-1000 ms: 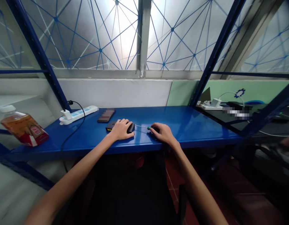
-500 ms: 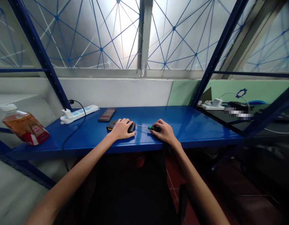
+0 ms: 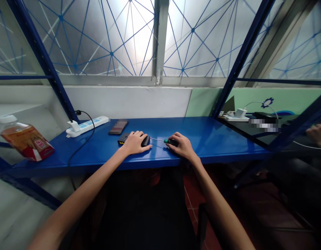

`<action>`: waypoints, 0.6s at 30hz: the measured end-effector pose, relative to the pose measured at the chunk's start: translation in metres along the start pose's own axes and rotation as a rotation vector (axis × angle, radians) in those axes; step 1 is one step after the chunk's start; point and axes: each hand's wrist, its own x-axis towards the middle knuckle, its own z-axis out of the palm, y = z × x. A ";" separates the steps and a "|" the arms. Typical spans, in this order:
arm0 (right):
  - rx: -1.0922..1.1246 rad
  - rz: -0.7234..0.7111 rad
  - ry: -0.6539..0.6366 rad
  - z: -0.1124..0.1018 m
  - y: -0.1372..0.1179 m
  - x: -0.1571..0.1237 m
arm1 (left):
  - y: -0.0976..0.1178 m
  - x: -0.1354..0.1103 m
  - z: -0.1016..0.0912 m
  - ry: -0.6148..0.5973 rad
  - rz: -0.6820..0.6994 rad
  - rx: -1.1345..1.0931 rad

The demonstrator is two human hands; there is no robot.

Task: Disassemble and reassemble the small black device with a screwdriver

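My left hand (image 3: 135,142) lies over a flat black box-shaped device (image 3: 146,141), gripping it against the blue table. Yellow shows along the device's left front edge; much of its top is hidden under the fingers. In my right hand (image 3: 181,146) is a screwdriver (image 3: 167,141) with a green and black handle, held level just above the tabletop. Its thin metal shaft points left, and the tip is at the device's right side. Whether the tip sits in a screw is too small to tell.
Behind the device lies a phone (image 3: 118,127). A white power strip (image 3: 89,126) with a black cable is at the back left, and a tilted drink bottle (image 3: 27,140) stands at the left. Blue frame posts flank the table. At the far right is another person's hand (image 3: 319,133).
Another person's hand has come into view at the far right. My hands, the device and the screwdriver stay almost where they were, with a slight shift of the whole view.
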 end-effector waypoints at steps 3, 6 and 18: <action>-0.011 -0.008 -0.022 0.000 -0.001 0.000 | 0.001 0.000 -0.001 -0.001 0.003 0.002; -0.058 0.014 -0.083 0.001 -0.003 0.000 | 0.002 0.000 -0.003 -0.002 0.006 -0.003; -0.099 0.069 -0.046 0.000 -0.004 -0.002 | -0.002 0.002 -0.010 0.041 -0.059 -0.244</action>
